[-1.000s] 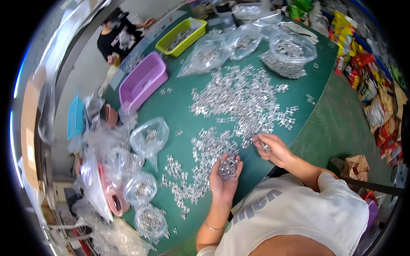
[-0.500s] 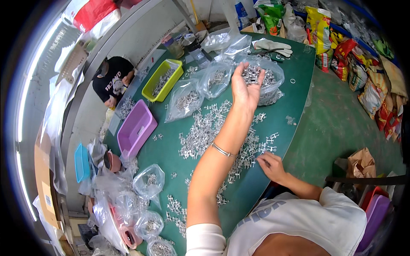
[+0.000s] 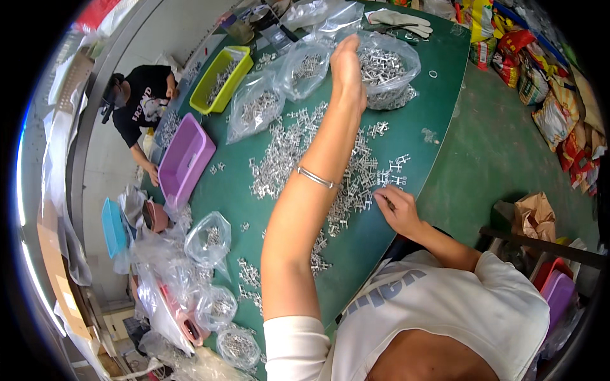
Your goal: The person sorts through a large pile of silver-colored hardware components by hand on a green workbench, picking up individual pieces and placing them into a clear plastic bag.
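My left hand [image 3: 347,68] reaches far across the table, its fingers stretched out and the palm tipped on edge beside a clear plastic bag [image 3: 406,68]. The bag stands open and is full of small silvery metal clips [image 3: 380,65]; no clips show in the hand. Close to the table's near edge, my right hand [image 3: 399,211] is closed, its fingers curled with the tips together next to a few loose clips [image 3: 395,173]. What those fingers hold, if anything, is hidden. A wide pile of the same clips [image 3: 276,162] lies under and around my left forearm.
A yellow-green basin [image 3: 202,95], a purple basin [image 3: 202,159] and more bags of clips [image 3: 234,124] line the table's far left. A white glove [image 3: 406,24] lies at the back. Across the table, a person in a black shirt [image 3: 143,92] works.
My left hand has turned from a cupped palm of clips to a tipped, stretched hand beside the bag; the clips have left it. The right hand stays by the loose clips. The view has shifted.
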Demonstrator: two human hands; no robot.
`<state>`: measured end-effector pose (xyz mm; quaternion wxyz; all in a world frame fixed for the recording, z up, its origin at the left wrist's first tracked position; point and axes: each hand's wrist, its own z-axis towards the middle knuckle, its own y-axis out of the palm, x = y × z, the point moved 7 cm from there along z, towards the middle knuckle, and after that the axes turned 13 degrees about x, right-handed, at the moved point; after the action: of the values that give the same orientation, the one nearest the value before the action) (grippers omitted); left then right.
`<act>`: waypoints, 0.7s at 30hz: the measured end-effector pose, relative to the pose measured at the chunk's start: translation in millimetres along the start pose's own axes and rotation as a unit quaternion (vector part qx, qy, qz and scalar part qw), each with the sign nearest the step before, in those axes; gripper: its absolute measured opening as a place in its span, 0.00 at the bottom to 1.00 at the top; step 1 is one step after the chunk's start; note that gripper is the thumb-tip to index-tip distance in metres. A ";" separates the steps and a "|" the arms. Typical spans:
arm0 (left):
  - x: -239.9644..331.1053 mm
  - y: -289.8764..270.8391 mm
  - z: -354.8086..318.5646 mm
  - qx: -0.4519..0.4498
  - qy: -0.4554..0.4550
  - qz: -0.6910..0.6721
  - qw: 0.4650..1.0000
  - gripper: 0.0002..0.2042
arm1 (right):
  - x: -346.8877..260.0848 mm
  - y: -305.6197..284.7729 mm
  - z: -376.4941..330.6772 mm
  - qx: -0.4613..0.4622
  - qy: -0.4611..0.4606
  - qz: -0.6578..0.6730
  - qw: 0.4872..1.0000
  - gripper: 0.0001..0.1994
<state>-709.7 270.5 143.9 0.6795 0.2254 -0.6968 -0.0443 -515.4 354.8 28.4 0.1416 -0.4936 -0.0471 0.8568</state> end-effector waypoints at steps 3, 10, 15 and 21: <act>16.7 -16.1 -19.8 0.006 0.076 0.065 0.995 0.16 | 4.1 1.9 -3.5 0.009 0.036 0.003 0.999 0.03; 6.7 -137.6 -125.9 0.057 0.201 0.368 0.906 0.15 | 9.3 7.7 7.6 -0.053 0.095 0.034 0.993 0.04; -56.7 -164.1 -213.4 -0.067 0.257 0.668 0.695 0.24 | 6.8 25.4 40.7 -0.049 0.040 -0.030 0.998 0.09; -52.2 -204.7 -232.2 0.068 0.272 0.668 0.689 0.20 | -1.6 72.1 53.0 -0.099 -0.135 -0.256 0.952 0.12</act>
<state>-434.5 163.8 37.0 0.6719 -0.2516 -0.4494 0.5323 -574.4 288.6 40.8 0.2988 -0.3566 -0.2755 0.8412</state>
